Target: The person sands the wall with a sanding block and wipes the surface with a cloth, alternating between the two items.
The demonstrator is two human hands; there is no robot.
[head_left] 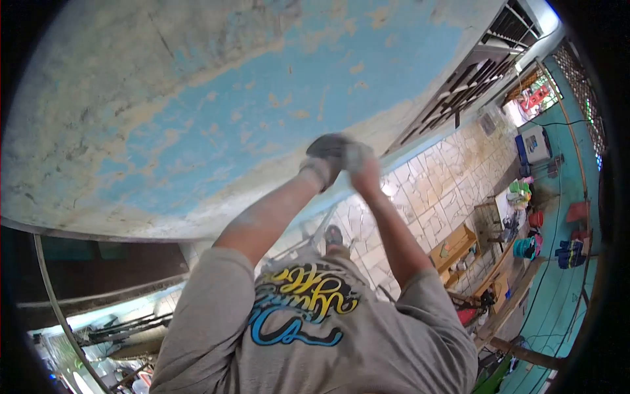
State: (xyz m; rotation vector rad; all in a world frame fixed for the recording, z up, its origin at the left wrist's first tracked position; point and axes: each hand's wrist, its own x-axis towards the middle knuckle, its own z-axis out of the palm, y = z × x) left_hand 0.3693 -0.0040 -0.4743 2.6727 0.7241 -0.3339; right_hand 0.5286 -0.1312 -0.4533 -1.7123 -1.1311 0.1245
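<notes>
My left hand [325, 161] wears a dark grey glove with a paler cuff at the wrist. It is raised in front of the wall [275, 111], where blue paint is patchy and worn to pale plaster. Close against it is my right hand [361, 167], smeared by motion, with something greyish over or in its fingers. I cannot make out what that is, nor whether the hands touch. The fingers of both hands are too blurred or covered to read.
Dark window bars [453, 98] run along the wall at upper right. Below lies a cracked-tile floor [426, 187], with my shoe [334, 235] on it. A wooden shelf [455, 249], a cooler [535, 144] and a teal bucket [524, 247] stand at right.
</notes>
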